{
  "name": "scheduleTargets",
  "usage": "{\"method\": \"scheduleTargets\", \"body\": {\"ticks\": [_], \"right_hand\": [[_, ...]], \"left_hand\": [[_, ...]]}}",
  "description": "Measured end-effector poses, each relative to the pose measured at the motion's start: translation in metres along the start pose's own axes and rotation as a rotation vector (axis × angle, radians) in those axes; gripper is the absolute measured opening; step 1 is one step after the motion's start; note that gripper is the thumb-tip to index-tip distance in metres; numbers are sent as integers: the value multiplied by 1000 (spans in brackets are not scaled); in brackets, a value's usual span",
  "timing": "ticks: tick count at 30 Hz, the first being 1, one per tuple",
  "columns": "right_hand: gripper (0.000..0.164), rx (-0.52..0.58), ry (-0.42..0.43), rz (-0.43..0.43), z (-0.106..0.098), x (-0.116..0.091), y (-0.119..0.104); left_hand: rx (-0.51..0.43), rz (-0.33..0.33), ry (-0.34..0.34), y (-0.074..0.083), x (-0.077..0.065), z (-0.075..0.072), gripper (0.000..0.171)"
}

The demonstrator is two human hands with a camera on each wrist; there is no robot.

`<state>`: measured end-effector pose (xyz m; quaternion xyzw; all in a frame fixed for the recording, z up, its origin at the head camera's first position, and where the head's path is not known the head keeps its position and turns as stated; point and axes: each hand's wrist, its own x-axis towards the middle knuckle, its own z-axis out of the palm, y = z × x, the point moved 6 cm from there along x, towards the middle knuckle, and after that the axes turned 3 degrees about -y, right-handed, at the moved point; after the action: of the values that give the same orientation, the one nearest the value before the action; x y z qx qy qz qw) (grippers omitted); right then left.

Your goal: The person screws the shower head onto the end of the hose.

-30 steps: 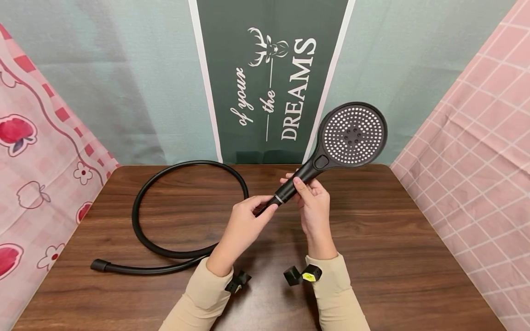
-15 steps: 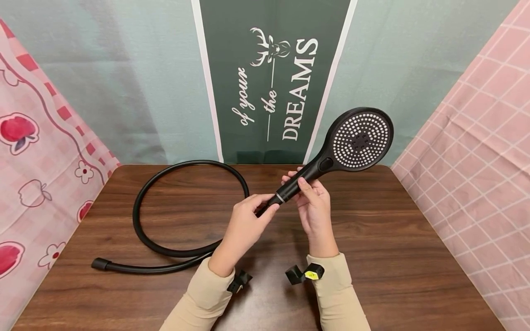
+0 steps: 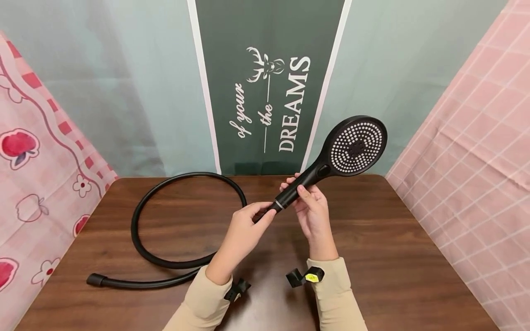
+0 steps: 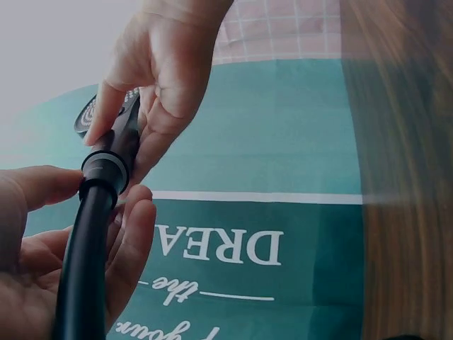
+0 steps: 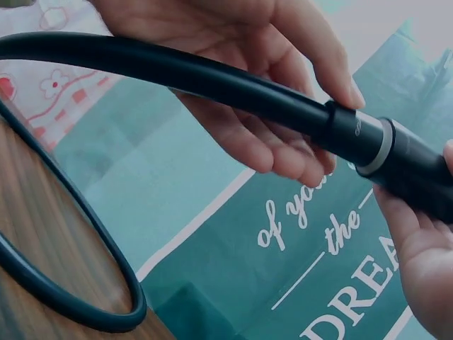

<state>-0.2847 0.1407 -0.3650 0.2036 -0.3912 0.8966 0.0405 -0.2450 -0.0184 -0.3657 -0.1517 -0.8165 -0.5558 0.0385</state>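
A black shower head (image 3: 357, 146) with white nozzles is held up at a slant over the table, its face toward the head camera. My right hand (image 3: 313, 215) grips its handle, thumb on the near side and fingers behind. At the handle's lower end a black shower hose (image 3: 175, 264) meets it, with a light ring (image 5: 386, 145) showing at the joint. My left hand (image 3: 245, 230) pinches the hose's end collar (image 5: 345, 127) between thumb and fingers. The rest of the hose loops on the table to the left, its free end (image 3: 96, 279) lying near the left side.
The brown wooden table (image 3: 393, 257) reaches back to a green curtain (image 3: 269, 27) with white lettering. Pink patterned cloths hang at the left (image 3: 37, 207) and right (image 3: 468, 170). A small black camera sits on each wrist.
The shower head's face has turned, so its nozzles look narrower and its side shows more. Both hands keep their hold. The head view has tilted slightly, shifting the scene downward.
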Motion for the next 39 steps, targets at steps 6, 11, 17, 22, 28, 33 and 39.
{"method": "scheduleTargets", "body": {"ticks": [6,11,17,22,28,33,39], "right_hand": [[25,146,-150,24,-1,4,3],[25,218,-219,40,0,6,4],[25,266,-245,56,-1,6,4],[27,269,-250,77,0,5,3],[27,261,-260,91,0,7,1],[28,246,-262,95,0,7,2],[28,249,-251,91,-1,6,4]], "left_hand": [[-20,-5,-15,-2,3,0,21],[-16,17,-11,-3,6,-2,19],[-11,52,-6,-2,5,-2,19],[42,101,2,1,5,-3,21],[31,85,-23,3,6,-5,21],[6,45,-54,-1,7,-4,21],[29,67,-40,-2,7,-3,20]]}}
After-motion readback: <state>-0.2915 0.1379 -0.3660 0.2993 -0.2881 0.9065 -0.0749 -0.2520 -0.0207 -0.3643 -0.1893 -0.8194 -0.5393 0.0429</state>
